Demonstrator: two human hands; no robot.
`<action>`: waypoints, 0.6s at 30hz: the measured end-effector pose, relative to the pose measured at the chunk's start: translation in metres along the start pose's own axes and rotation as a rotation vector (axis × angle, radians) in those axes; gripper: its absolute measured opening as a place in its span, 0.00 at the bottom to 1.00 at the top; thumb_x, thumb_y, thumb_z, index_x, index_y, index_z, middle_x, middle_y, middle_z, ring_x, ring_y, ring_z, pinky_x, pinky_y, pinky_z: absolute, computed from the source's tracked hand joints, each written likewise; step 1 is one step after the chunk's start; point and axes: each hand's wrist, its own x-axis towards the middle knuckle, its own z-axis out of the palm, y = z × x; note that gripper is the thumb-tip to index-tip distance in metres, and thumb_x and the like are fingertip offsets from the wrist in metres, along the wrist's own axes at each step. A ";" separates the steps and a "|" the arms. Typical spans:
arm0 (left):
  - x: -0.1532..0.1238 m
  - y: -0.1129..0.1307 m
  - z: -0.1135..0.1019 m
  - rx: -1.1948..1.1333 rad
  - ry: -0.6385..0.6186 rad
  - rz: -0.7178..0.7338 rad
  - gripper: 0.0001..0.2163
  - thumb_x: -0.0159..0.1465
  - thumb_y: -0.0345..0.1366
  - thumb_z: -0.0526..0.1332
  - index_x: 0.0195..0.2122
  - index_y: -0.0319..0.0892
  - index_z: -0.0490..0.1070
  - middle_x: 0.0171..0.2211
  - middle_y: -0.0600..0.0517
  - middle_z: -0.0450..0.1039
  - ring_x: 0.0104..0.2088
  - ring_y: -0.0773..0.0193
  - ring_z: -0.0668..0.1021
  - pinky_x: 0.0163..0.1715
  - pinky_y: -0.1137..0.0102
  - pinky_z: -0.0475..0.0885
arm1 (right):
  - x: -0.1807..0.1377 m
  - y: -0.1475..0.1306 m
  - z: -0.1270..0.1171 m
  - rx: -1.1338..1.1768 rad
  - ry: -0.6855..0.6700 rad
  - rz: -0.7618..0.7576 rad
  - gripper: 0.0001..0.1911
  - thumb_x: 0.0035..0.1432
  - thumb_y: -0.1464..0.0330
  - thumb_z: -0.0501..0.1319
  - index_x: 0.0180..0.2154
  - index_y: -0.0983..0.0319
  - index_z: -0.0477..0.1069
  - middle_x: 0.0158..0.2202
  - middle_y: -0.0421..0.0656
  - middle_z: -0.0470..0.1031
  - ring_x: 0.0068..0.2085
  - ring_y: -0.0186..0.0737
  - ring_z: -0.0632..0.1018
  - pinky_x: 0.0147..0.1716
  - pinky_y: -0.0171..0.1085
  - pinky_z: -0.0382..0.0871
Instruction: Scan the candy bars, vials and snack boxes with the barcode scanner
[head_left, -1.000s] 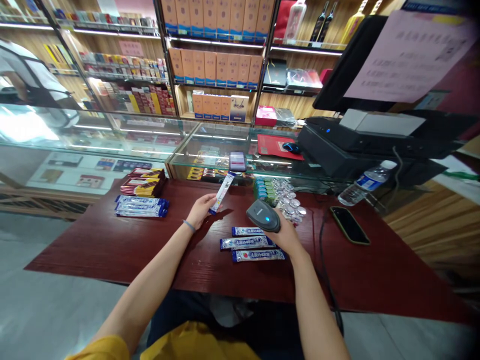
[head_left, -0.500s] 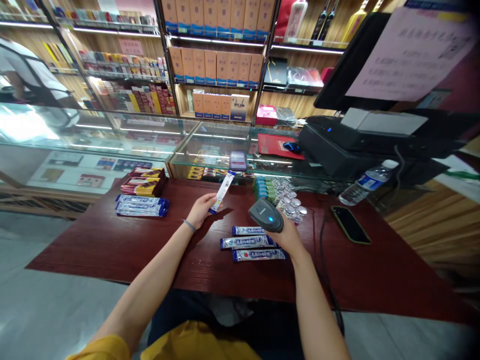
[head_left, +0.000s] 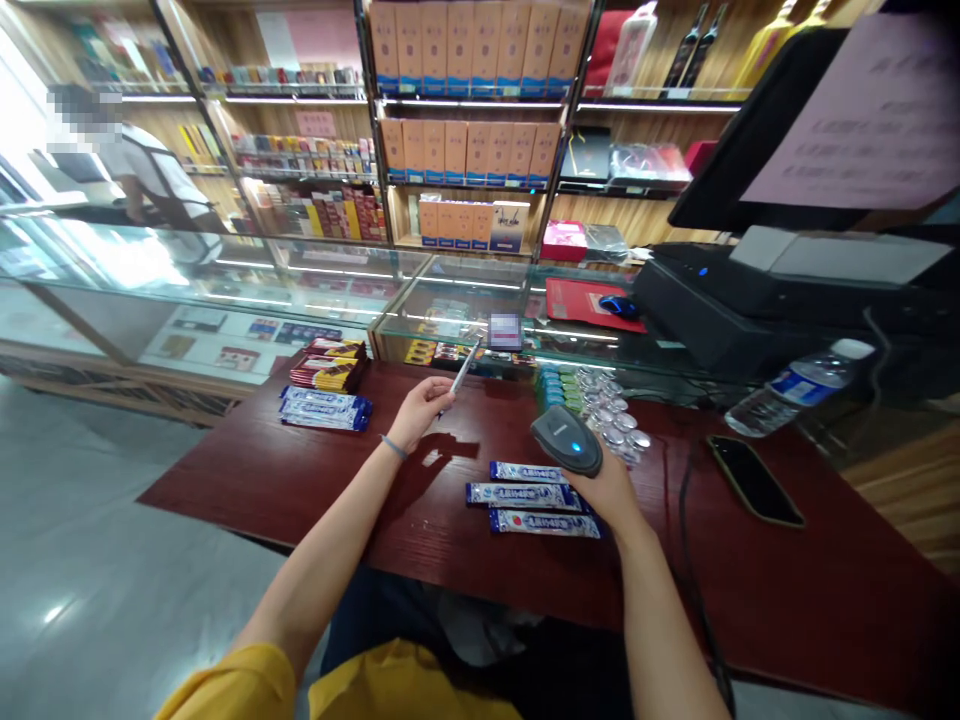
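My left hand [head_left: 421, 408] pinches a thin candy stick pack [head_left: 465, 368], held up edge-on above the dark red table [head_left: 315, 480]. My right hand [head_left: 609, 490] grips a grey barcode scanner [head_left: 566, 438] with a blue light, its head turned toward the pack. Just below the scanner, three blue candy stick packs [head_left: 534, 495] lie side by side on the table. The two hands are about a hand's width apart.
More blue packs [head_left: 324, 408] and a pile of red-and-yellow packs [head_left: 330, 364] sit at the table's far left. Small clear jars [head_left: 611, 415], a phone [head_left: 754, 480], a water bottle [head_left: 795, 388], a glass counter [head_left: 315, 290] and a black register [head_left: 742, 300] are behind. A person stands far left.
The view has shifted left. My left hand has turned the stick pack from face-on to edge-on. The scanner stays in my right hand over the three packs.
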 end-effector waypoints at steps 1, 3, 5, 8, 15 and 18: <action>-0.002 0.004 -0.007 0.065 0.028 0.046 0.18 0.54 0.42 0.71 0.42 0.40 0.73 0.37 0.49 0.78 0.38 0.64 0.78 0.40 0.70 0.71 | 0.000 0.002 0.000 -0.003 0.001 0.000 0.26 0.47 0.62 0.66 0.50 0.59 0.71 0.39 0.45 0.82 0.43 0.50 0.81 0.45 0.43 0.74; -0.010 0.011 -0.028 0.197 0.087 0.126 0.17 0.55 0.41 0.70 0.44 0.42 0.74 0.41 0.48 0.78 0.41 0.61 0.78 0.45 0.68 0.72 | 0.000 0.004 0.001 -0.004 0.022 -0.007 0.28 0.47 0.62 0.66 0.52 0.60 0.70 0.41 0.46 0.82 0.44 0.51 0.81 0.45 0.44 0.74; -0.020 0.016 -0.056 0.343 0.138 0.186 0.18 0.56 0.40 0.69 0.47 0.43 0.74 0.45 0.47 0.77 0.46 0.59 0.78 0.49 0.65 0.71 | 0.000 0.005 0.001 -0.013 0.026 -0.014 0.30 0.48 0.61 0.66 0.54 0.60 0.69 0.42 0.47 0.82 0.44 0.51 0.81 0.46 0.45 0.74; -0.037 0.023 -0.109 0.631 0.206 0.235 0.16 0.60 0.41 0.65 0.49 0.44 0.74 0.49 0.47 0.76 0.49 0.56 0.77 0.50 0.63 0.71 | 0.000 0.005 0.002 -0.021 0.021 -0.012 0.27 0.48 0.61 0.66 0.51 0.60 0.71 0.38 0.45 0.82 0.44 0.51 0.81 0.47 0.44 0.74; -0.054 0.051 -0.223 1.231 0.178 0.312 0.14 0.64 0.43 0.59 0.49 0.46 0.74 0.48 0.47 0.77 0.47 0.53 0.77 0.49 0.63 0.69 | 0.003 0.016 0.005 0.006 0.067 -0.018 0.28 0.47 0.59 0.67 0.51 0.61 0.72 0.41 0.48 0.82 0.43 0.51 0.81 0.46 0.45 0.75; -0.049 0.059 -0.251 1.388 0.102 0.315 0.12 0.65 0.42 0.58 0.45 0.46 0.76 0.45 0.47 0.78 0.45 0.53 0.77 0.48 0.63 0.69 | 0.005 0.021 0.005 0.004 0.071 -0.011 0.29 0.45 0.58 0.67 0.50 0.60 0.73 0.41 0.47 0.82 0.42 0.51 0.81 0.43 0.44 0.76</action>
